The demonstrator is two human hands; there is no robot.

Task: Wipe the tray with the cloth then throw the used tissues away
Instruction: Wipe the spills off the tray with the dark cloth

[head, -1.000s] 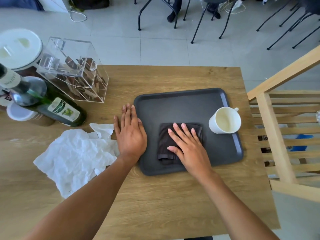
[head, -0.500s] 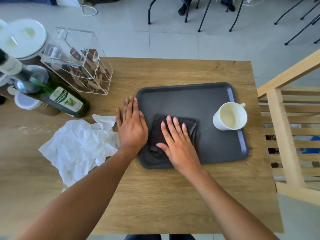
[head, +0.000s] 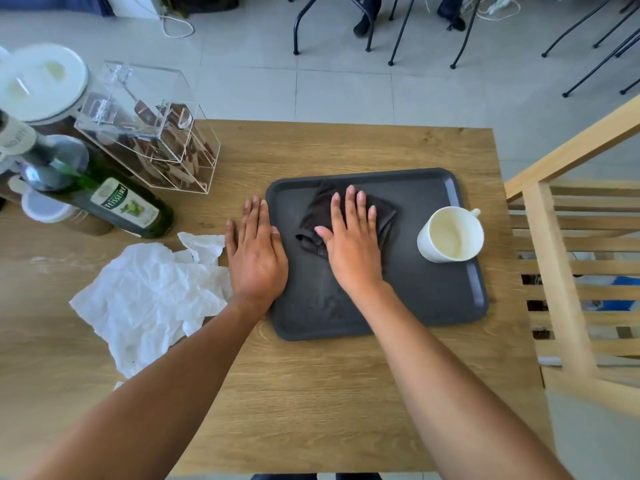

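Note:
A dark grey tray lies on the wooden table. A folded dark cloth sits in the tray's far-left part. My right hand presses flat on the cloth with the fingers spread. My left hand lies flat on the table against the tray's left rim, its fingers slightly over the edge, holding nothing. Crumpled white tissues lie on the table just left of that hand.
A white cup stands on the tray's right side. A green bottle, a clear plastic box and lidded jars crowd the table's far left. A wooden chair stands right of the table.
My right hand has pushed the cloth from the tray's near-left area toward its far side. My left hand has stayed at the tray's left rim.

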